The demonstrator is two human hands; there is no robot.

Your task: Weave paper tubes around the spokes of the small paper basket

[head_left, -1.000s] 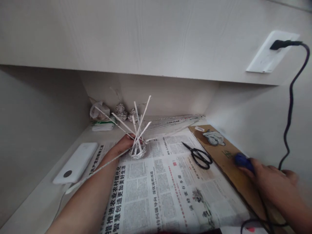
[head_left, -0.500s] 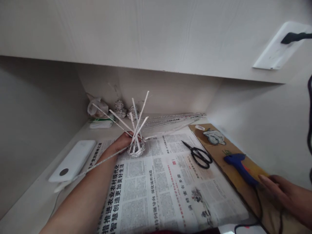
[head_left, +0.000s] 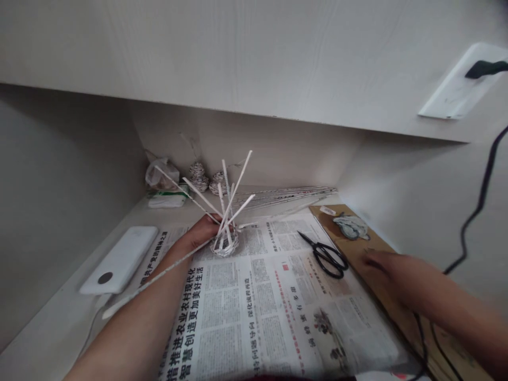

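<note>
My left hand (head_left: 207, 228), at the newspaper's far left, closes around the woven paper piece (head_left: 225, 246), a small basket-like base. Several stiff white paper strips fan upward from it, and one long twisted strip (head_left: 166, 271) trails back over my left forearm. On the right, my right hand (head_left: 391, 272) reaches over the brown board, palm down, where the blue glue gun lay. The hand hides the gun, and its fingers are partly hidden and blurred, so any grip is unclear. Black scissors (head_left: 327, 256) lie on the newspaper, left of that hand.
Newspaper (head_left: 230, 328) covers the desk. A white power bank (head_left: 119, 259) with a cable sits left. At the back are woven gourd shapes (head_left: 198, 177), a plastic bag (head_left: 162, 173) and long paper sticks (head_left: 289, 194). The brown board (head_left: 337, 210) carries a grey bundle (head_left: 351, 226); a black cord (head_left: 482, 206) hangs right.
My right hand has moved forward and left from beside the glue gun's handle to over the gun, which is now hidden. The left hand keeps its hold on the woven piece. The view shifts slightly.
</note>
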